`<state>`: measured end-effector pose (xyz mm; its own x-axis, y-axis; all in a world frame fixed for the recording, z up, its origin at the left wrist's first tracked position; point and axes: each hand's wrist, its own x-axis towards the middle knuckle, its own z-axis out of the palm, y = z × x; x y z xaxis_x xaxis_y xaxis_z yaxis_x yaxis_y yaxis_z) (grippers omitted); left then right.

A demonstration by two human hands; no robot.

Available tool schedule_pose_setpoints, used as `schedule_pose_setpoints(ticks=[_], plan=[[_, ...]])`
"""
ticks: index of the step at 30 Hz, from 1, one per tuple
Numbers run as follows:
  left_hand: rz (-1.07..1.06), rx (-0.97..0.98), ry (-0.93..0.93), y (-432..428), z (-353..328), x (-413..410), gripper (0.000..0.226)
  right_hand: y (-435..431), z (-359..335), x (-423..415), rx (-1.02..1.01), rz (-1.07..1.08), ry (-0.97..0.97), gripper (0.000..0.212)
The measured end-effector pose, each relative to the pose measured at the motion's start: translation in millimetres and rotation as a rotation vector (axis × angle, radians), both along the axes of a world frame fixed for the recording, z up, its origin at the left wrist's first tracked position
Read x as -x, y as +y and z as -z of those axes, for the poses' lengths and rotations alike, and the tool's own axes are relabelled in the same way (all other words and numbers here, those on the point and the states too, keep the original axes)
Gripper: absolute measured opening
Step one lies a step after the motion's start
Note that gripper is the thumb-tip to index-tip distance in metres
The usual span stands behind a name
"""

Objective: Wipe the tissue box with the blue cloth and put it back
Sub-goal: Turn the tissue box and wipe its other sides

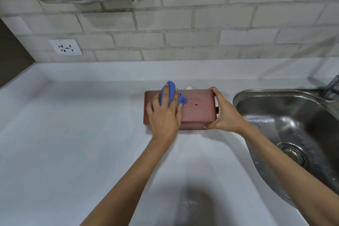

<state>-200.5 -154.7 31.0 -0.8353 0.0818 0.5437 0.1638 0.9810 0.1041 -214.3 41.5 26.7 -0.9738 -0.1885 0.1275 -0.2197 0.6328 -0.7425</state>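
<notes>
kitchen, probably home | steel sink [286,115] | white counter [73,134] | tiled wall [201,24]

Person, head view: two bare forearms, left hand [163,113] and right hand [226,113] both ungloved; no sleeves reach the wrists; fingers [213,90] slender, nails short and unpainted; no rings, watch or bands visible.

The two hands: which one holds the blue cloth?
The left hand presses the blue cloth on the tissue box. The right hand only grips the box's end.
</notes>
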Motion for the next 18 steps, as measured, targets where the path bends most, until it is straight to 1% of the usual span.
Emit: schedule_pose_setpoints(ticks=[2,5,8,10,12,15,18], plan=[[0.056,0.077,0.059,-4.5,11.6,-20.2,0.042,0.3,1.2,0.3,0.01,0.0,0.0,0.094],[0.106,0.109,0.085,-23.2,21.7,-36.9,0.042,0.9,2.9,-0.6,0.017,0.0,-0.003,0.092],[0.035,0.051,0.037,-24.4,9.9,-19.9,0.04,1.3,3.2,-0.8,0.022,-0.009,-0.01,0.089],[-0.018,-0.031,-0.02,-10.2,-2.9,-3.4,0.038,1.5,3.3,-0.6,0.024,-0.012,-0.011,0.09],[-0.029,-0.051,-0.062,5.6,-9.3,6.5,0.038,1.4,3.6,0.1,0.021,-0.005,-0.003,0.093],[0.024,0.03,0.001,14.7,-1.3,-2.7,0.036,1.0,4.4,1.2,0.046,0.004,0.002,0.101],[0.117,0.125,0.08,3.0,17.9,-30.6,0.036,0.9,7.6,-0.7,0.089,0.015,-0.003,0.104]])
